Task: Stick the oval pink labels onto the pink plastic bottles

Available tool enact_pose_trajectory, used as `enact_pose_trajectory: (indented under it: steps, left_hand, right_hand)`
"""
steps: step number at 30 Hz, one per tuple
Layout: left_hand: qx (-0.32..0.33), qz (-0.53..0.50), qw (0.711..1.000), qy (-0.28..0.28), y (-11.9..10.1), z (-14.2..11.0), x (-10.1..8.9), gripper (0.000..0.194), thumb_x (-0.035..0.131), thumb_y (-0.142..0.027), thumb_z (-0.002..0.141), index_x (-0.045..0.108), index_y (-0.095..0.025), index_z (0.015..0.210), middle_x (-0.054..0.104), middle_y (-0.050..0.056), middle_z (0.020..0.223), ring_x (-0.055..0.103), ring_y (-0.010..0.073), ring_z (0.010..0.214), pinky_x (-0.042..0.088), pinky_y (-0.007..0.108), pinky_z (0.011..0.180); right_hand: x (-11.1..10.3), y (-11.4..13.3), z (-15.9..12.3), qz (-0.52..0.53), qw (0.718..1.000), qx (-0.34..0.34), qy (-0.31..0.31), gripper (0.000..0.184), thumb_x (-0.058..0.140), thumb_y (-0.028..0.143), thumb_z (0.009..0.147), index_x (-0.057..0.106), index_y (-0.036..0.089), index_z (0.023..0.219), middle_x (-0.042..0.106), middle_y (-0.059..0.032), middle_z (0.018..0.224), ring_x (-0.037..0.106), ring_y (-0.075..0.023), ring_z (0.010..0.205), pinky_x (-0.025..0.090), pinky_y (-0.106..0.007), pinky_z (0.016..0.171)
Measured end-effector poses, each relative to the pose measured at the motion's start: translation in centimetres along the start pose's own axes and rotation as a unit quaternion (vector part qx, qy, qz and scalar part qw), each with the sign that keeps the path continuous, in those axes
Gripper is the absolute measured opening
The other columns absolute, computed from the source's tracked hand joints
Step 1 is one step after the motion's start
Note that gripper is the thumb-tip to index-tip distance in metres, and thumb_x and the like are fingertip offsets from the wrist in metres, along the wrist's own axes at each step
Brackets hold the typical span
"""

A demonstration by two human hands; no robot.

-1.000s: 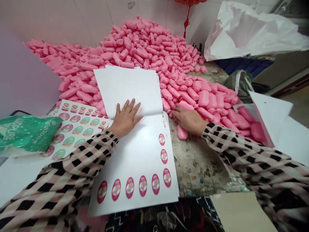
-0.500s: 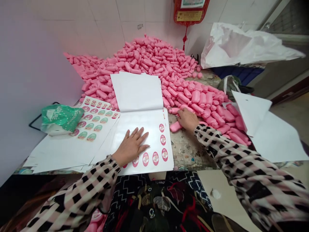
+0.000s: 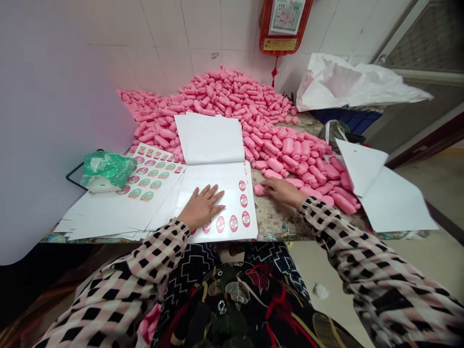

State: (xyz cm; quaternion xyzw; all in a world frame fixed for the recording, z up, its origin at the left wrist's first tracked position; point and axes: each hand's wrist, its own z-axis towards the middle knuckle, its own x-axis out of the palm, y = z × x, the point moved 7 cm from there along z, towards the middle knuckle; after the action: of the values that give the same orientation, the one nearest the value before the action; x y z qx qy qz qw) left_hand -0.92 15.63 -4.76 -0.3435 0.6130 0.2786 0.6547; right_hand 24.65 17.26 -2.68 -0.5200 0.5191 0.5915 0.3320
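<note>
My left hand (image 3: 203, 207) lies flat with fingers spread on a white sheet of oval pink stickers (image 3: 234, 223). The top part of this sheet stack is folded back, showing blank white paper (image 3: 213, 140). My right hand (image 3: 284, 192) is on the bare table strip right of the sheet, its fingertips closed on the end of a small pink bottle (image 3: 260, 189) lying on its side. A large heap of the same pink bottles (image 3: 232, 94) spreads behind the sheets and along the right side. The underside of my right fingers is hidden.
Left are more sticker sheets (image 3: 152, 176) with a green printed pouch (image 3: 107, 170) on top. Folded white sheets (image 3: 395, 198) sit at the right edge. A white plastic bag (image 3: 348, 82) lies over a blue crate (image 3: 348, 119). A red calendar (image 3: 284, 26) hangs behind.
My right hand has moved down from the heap's edge onto the loose pink bottle. My left hand stays flat on the sticker sheet. The camera view has shifted slightly.
</note>
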Motion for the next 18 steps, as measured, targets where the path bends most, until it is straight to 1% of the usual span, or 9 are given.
enact_pose_trajectory:
  steps: [5, 7, 10, 12, 14, 15, 16, 18]
  left_hand:
    - [0.003, -0.006, 1.000, -0.009, 0.0, 0.0, 0.0, 0.059, 0.023, -0.057, 0.091, 0.032, -0.027, 0.142, 0.026, 0.008, 0.152, 0.021, 0.0281, 0.139, 0.016, 0.053, 0.109]
    - [0.005, -0.009, 1.000, -0.010, 0.1, 0.0, 0.0, 0.059, 0.023, -0.057, 0.091, 0.032, -0.027, 0.142, 0.026, 0.008, 0.152, 0.021, 0.0282, 0.139, 0.015, 0.053, 0.109]
    - [0.004, -0.022, 1.000, 0.000, 0.4, 0.2, 0.0, 0.059, 0.026, -0.056, 0.091, 0.034, -0.026, 0.141, 0.027, 0.009, 0.151, 0.021, 0.0293, 0.139, 0.016, 0.055, 0.108]
    - [-0.008, -0.041, 0.999, 0.016, 0.6, 0.4, -0.1, 0.057, 0.029, -0.055, 0.091, 0.038, -0.026, 0.139, 0.029, 0.009, 0.150, 0.022, 0.0309, 0.138, 0.018, 0.057, 0.107]
    - [-0.028, -0.065, 0.997, 0.025, 0.6, 0.7, -0.8, 0.053, 0.033, -0.052, 0.091, 0.042, -0.026, 0.136, 0.033, 0.010, 0.149, 0.022, 0.0331, 0.138, 0.019, 0.060, 0.105]
    - [-0.037, -0.081, 0.996, 0.020, 0.3, 0.9, -1.3, 0.052, 0.035, -0.050, 0.090, 0.043, -0.026, 0.135, 0.035, 0.010, 0.147, 0.023, 0.0336, 0.138, 0.020, 0.061, 0.105]
    - [-0.039, -0.100, 0.994, 0.010, -0.2, 1.1, -2.0, 0.051, 0.036, -0.049, 0.090, 0.044, -0.025, 0.135, 0.037, 0.010, 0.146, 0.024, 0.0330, 0.137, 0.022, 0.059, 0.105]
    - [-0.022, -0.154, 0.988, -0.013, -1.9, 1.7, -3.6, 0.051, 0.039, -0.046, 0.089, 0.044, -0.023, 0.135, 0.043, 0.009, 0.143, 0.031, 0.0283, 0.135, 0.028, 0.051, 0.106]
  right_hand:
    - [-0.3, -0.5, -1.6, 0.022, 0.999, 0.030, -0.003, 0.043, 0.050, 0.047, 0.086, 0.058, 0.026, 0.123, 0.062, -0.0076, 0.115, 0.058, -0.0238, 0.100, 0.042, -0.032, 0.081]
    - [-0.4, -0.6, -2.1, 0.035, 0.998, 0.044, -0.012, 0.045, 0.051, 0.050, 0.085, 0.057, 0.028, 0.124, 0.060, -0.0083, 0.118, 0.057, -0.0250, 0.101, 0.043, -0.034, 0.082]
    - [-0.2, -0.7, -2.4, 0.081, 0.995, 0.039, -0.038, 0.042, 0.056, 0.044, 0.083, 0.058, 0.029, 0.123, 0.055, -0.0080, 0.126, 0.054, -0.0257, 0.109, 0.041, -0.039, 0.089]
    - [0.0, -1.1, -2.4, 0.128, 0.990, 0.034, -0.046, 0.041, 0.061, 0.038, 0.080, 0.060, 0.027, 0.120, 0.057, -0.0074, 0.126, 0.053, -0.0251, 0.111, 0.040, -0.041, 0.094]
    - [0.2, -1.4, -2.4, 0.185, 0.981, 0.038, -0.043, 0.039, 0.064, 0.035, 0.078, 0.062, 0.024, 0.115, 0.060, -0.0075, 0.121, 0.056, -0.0244, 0.108, 0.040, -0.042, 0.094]
    - [0.2, -1.4, -2.4, 0.212, 0.976, 0.040, -0.039, 0.038, 0.065, 0.036, 0.077, 0.062, 0.022, 0.113, 0.062, -0.0076, 0.118, 0.057, -0.0240, 0.106, 0.042, -0.041, 0.093]
    - [0.1, -1.2, -2.5, 0.237, 0.970, 0.038, -0.035, 0.038, 0.065, 0.037, 0.077, 0.063, 0.022, 0.112, 0.063, -0.0077, 0.116, 0.058, -0.0234, 0.104, 0.043, -0.040, 0.091]
    - [-0.7, 0.1, -2.8, 0.272, 0.962, 0.017, -0.033, 0.036, 0.065, 0.037, 0.077, 0.063, 0.021, 0.110, 0.064, -0.0076, 0.113, 0.059, -0.0223, 0.101, 0.045, -0.038, 0.088]
